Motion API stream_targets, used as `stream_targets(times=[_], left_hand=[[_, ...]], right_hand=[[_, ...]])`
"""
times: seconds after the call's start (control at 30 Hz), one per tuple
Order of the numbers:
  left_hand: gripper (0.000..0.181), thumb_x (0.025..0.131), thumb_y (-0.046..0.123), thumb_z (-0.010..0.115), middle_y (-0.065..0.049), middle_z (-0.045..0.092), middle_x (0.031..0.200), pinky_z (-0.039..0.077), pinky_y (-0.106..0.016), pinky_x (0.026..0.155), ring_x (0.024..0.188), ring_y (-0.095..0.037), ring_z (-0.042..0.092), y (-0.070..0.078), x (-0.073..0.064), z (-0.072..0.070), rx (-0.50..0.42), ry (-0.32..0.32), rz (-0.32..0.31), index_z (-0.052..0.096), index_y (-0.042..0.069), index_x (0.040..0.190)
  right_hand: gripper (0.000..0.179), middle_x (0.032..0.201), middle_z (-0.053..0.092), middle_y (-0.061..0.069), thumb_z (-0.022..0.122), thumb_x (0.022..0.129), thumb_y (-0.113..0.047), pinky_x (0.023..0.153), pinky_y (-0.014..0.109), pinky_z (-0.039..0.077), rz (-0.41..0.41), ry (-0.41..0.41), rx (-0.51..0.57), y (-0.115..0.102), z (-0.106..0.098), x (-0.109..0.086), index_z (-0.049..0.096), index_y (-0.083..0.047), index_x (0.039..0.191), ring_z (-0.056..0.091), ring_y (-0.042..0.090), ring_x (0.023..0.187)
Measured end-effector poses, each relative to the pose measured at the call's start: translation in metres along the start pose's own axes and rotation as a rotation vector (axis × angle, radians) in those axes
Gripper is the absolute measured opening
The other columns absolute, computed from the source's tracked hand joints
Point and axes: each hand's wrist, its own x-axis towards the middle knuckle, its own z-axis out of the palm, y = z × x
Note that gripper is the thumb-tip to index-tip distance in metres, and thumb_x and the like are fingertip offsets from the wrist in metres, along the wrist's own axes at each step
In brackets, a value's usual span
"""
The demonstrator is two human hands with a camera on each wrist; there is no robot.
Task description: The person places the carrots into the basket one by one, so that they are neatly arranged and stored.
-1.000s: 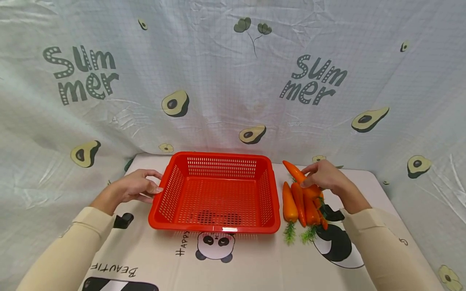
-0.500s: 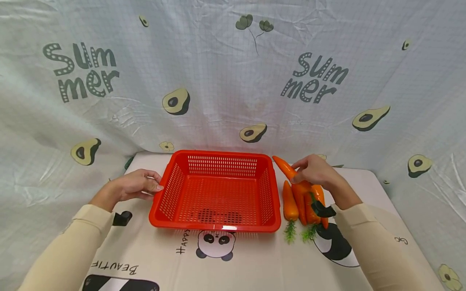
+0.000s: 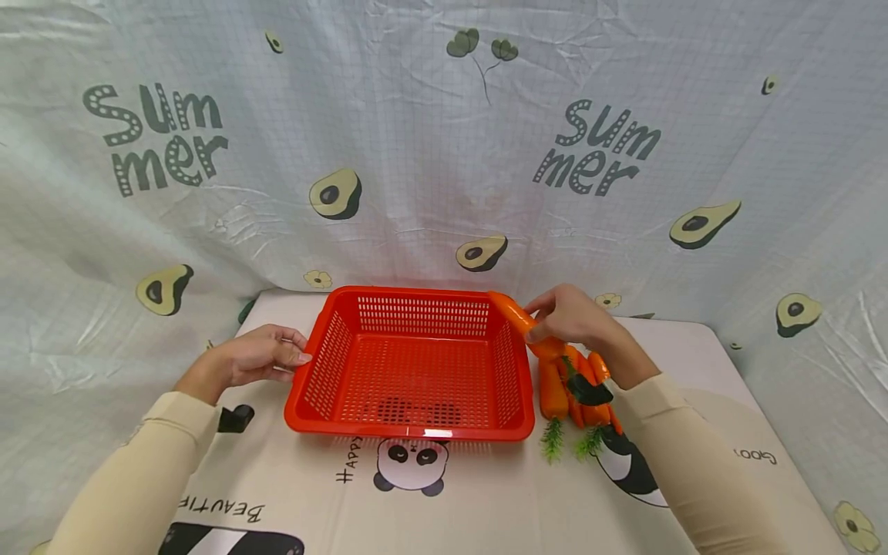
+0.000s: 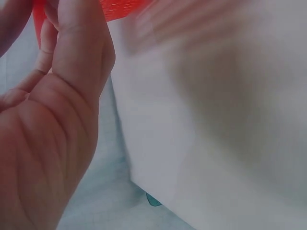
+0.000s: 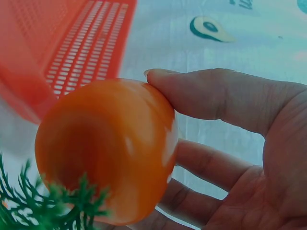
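A red plastic basket (image 3: 409, 435) with slotted walls stands mid-table in the head view, nothing lying in it. My left hand (image 3: 255, 356) grips its left rim, thumb at the rim and fingers on the outer side. With thumb and fingers, my right hand (image 3: 579, 317) holds a carrot (image 3: 512, 313) whose tip reaches over the basket's back right corner. In the right wrist view the held carrot (image 5: 108, 148) shows its thick end and green leafy top (image 5: 53, 211). Several more carrots (image 3: 553, 395) lie right of the basket, partly hidden beneath the held one.
A white tablecloth (image 3: 486, 509) with panda prints and lettering covers the table. Behind and at both sides hangs a pale curtain (image 3: 416, 154) printed with avocados and words. In the left wrist view a table edge (image 4: 125, 158) shows.
My right hand has lifted the carrot from the pile and carried it left, to the basket's right rim. The left hand and basket have stayed nearly in place.
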Motion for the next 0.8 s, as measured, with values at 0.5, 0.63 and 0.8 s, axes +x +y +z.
stream_targets(times=[0.5,0.63,0.8], left_hand=[[0.023,0.099,0.008,0.068,0.002,0.074,0.091,0.065,-0.034,0.079,0.083,-0.014,0.073,0.001,0.0,0.002,-0.042,0.0,0.006,0.052,0.003,0.115],[0.041,0.099,0.008,0.069,0.002,0.071,0.093,0.066,-0.035,0.079,0.083,-0.014,0.073,0.002,-0.001,0.004,-0.038,0.021,0.024,0.042,0.006,0.129],[0.049,0.098,0.006,0.069,0.001,0.068,0.091,0.066,-0.037,0.079,0.082,-0.016,0.072,0.002,-0.002,0.004,-0.036,0.04,0.05,0.037,0.014,0.135]], right_hand=[[0.051,0.11,0.074,0.019,0.082,0.083,-0.01,0.071,0.031,0.061,-0.025,-0.01,0.019,-0.009,0.015,0.01,0.069,0.004,0.13,0.068,0.024,0.082],[0.052,0.117,0.072,0.019,0.082,0.082,-0.009,0.074,0.03,0.061,-0.028,-0.01,0.019,-0.012,0.018,0.011,0.069,0.003,0.131,0.068,0.025,0.088],[0.053,0.122,0.071,0.019,0.082,0.082,-0.009,0.081,0.034,0.062,-0.027,-0.02,0.01,-0.016,0.021,0.013,0.069,0.002,0.132,0.067,0.027,0.096]])
